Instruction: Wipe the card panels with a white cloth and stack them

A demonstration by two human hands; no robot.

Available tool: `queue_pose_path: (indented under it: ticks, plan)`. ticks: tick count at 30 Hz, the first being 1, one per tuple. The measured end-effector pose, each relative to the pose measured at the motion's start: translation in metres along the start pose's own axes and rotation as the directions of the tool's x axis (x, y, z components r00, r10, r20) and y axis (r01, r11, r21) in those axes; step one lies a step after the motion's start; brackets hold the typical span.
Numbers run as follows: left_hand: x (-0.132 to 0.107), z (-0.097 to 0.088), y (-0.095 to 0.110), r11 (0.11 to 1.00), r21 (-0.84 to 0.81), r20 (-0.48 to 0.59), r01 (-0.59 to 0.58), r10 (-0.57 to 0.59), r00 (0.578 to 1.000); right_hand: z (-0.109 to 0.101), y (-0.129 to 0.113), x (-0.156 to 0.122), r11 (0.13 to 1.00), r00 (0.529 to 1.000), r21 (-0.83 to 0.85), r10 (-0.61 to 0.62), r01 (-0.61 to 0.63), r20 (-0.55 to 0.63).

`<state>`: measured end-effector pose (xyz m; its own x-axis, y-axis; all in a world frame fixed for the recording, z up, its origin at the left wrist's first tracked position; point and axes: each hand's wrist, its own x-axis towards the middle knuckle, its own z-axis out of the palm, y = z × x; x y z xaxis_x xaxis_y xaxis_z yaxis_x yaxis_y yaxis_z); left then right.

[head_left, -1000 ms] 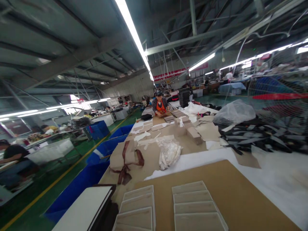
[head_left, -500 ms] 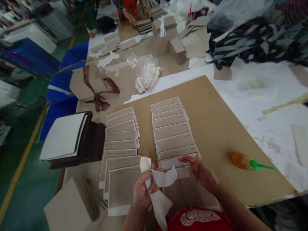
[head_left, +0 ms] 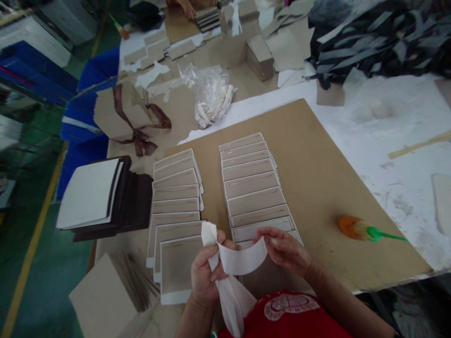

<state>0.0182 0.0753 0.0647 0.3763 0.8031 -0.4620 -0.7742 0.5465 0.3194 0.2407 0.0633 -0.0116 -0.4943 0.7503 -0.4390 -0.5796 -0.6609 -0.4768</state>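
A long white strip of thin material [head_left: 244, 261] is stretched in a curve between my two hands. My left hand [head_left: 207, 272] is closed round the folded part of it, and a loose length hangs below toward my lap. At the strip's free end, my right hand [head_left: 284, 251] pinches it between thumb and fingers. Beneath and beyond my hands lie two overlapping columns of grey-beige boards with pale edges, a left column [head_left: 176, 205] and a right column [head_left: 254, 199]. The lower right boards are partly hidden by my hands and the strip.
An orange glue bottle with a green nozzle [head_left: 355, 229] lies at right on the brown board [head_left: 317, 188]. Dark panels topped with white sheets [head_left: 89, 192] stand at left, near beige boards [head_left: 104, 298]. A clear plastic bag [head_left: 213, 96] sits beyond. A co-worker's hand [head_left: 186, 8] shows at the top.
My right hand, open and apart from the strip before, has moved to its free end and taken hold of it. The strip is now drawn out more. The view has shifted slightly.
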Motion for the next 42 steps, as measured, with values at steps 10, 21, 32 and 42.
queue_pose_path:
  ticks: [10,21,32,42]
  plan:
    - [-0.004,-0.016,0.0,0.988,0.151,-0.187,-0.022,0.051,0.981,-0.019,-0.015,-0.013,0.988,0.988,-0.14,0.049,-0.069,-0.145]
    - [0.015,-0.03,-0.008,0.825,0.55,-0.424,0.13,0.142,0.895,-0.041,-0.04,-0.018,0.791,0.891,-0.599,-0.174,-0.128,-0.42]
    - [0.058,-0.062,-0.037,0.643,0.745,-0.549,0.178,0.438,0.711,-0.06,-0.045,0.015,0.606,0.718,-0.787,-0.495,-0.119,-0.49]
    - [0.079,-0.061,-0.045,0.446,0.853,-0.515,0.27,0.636,0.575,-0.084,-0.033,0.032,0.677,0.601,-0.735,-0.573,-0.037,-0.558]
